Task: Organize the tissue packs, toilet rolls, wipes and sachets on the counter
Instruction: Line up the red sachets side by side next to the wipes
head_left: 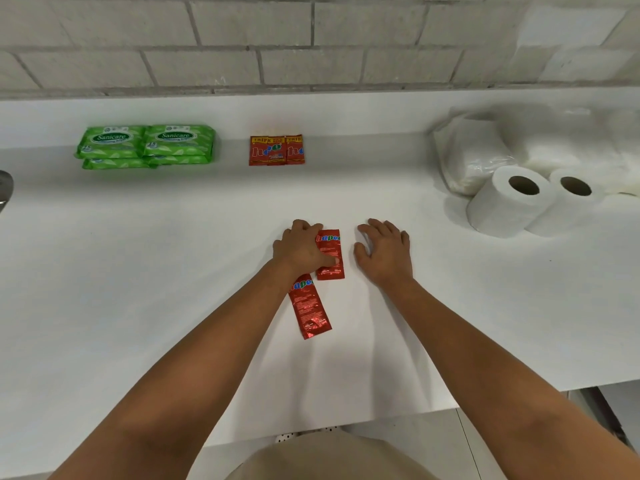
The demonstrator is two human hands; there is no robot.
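Grey brick wall (pixel 277 39) behind; metal object (pixel 5 188) at left edge.

Two red foil sachets (pixel 330 254) (pixel 310 311) lie flat mid-tabletop; more sachets (pixel 276 150) sit behind them, green wipes packs (pixel 145 145) stacked far left, two toilet rolls (pixel 504 202) and bagged tissue packs (pixel 471 152) right.

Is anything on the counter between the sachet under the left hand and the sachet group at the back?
Nothing visible. The left hand rests on the near sachet, and bare counter runs from there to the sachet group at the back. The wipes and toilet rolls sit off to either side.
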